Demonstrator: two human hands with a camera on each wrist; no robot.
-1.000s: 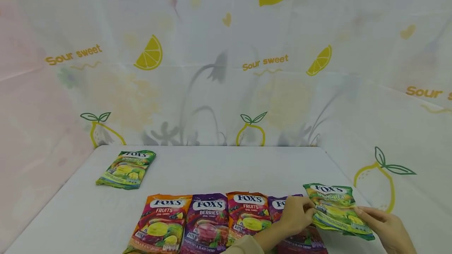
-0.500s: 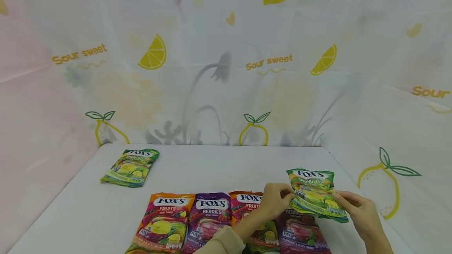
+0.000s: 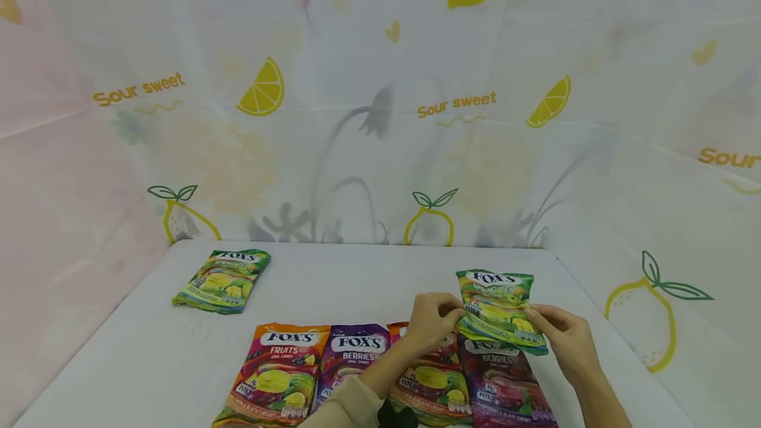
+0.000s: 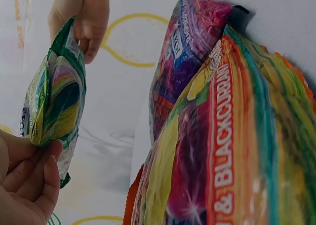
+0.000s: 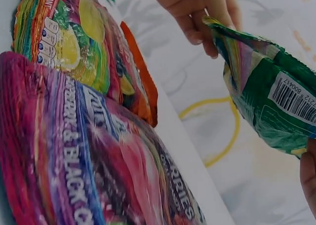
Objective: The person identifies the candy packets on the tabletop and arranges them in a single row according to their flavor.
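Observation:
Both hands hold one green and yellow Fox's Spring Tea candy bag (image 3: 496,306) between them, raised over the back of the front row. My left hand (image 3: 429,323) pinches its left edge with thumb and fingertips, as the left wrist view also shows. On the opposite edge my right hand (image 3: 565,339) grips it the same way. In the right wrist view the green back of the candy bag (image 5: 281,94) shows a barcode. Its lower edge overlaps the top of a purple Berries candy bag (image 3: 505,388) in the head view. Left of that lies an orange-red Fruits candy bag (image 3: 431,382), partly behind my left arm.
Further left in the row lie another Fruits candy bag (image 3: 273,375) and a Berries candy bag (image 3: 357,342), partly covered by my sleeve. A second Spring Tea candy bag (image 3: 222,281) lies at the back left of the white table (image 3: 137,349). Lemon-print cloth (image 3: 333,150) hangs behind.
Both hands have carried the Spring Tea candy bag leftward and away from me, from beside the row's right end to above its right-hand bags. The head view has shifted slightly.

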